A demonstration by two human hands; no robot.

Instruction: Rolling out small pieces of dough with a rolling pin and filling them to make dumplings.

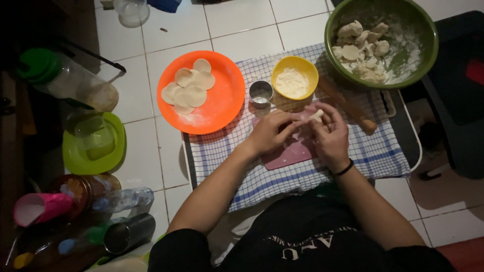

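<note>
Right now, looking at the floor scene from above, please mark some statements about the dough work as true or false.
1. The orange plate holds flat round dough discs. True.
2. The yellow bowl holds water. False: it holds white flour.
3. Both hands, left hand and right hand, meet at a small piece of dough. True.
4. The green bowl is empty. False: it holds dough lumps and flour.
5. The rolling pin lies on the checked cloth. True.
</note>
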